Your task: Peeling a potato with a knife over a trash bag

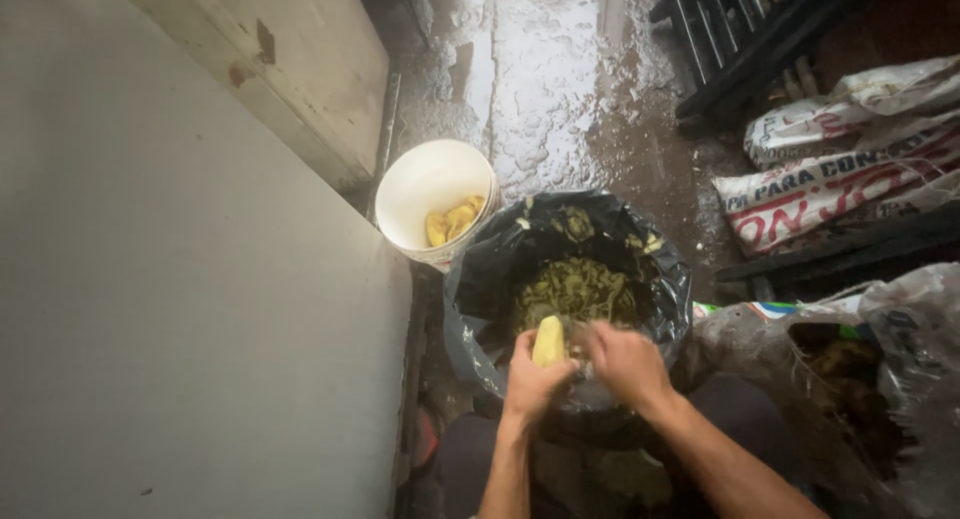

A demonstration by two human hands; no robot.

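Pale yellow peeled plantain (548, 341) stands upright in the left hand (533, 379), fingers wrapped around it, over the black peel-filled bag's near rim (470, 349) so scraps drop in. Right hand (628, 362) touches its tip; finger state unclear. White plastic bucket (415, 184) beside the bag's far edge holds peeled pieces.

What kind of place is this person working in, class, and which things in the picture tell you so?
Probably a back yard or storeroom used for rough food preparation: a wet concrete floor, a black bag of green peelings, a white bucket holding peeled yellow pieces, and stacked printed sacks.
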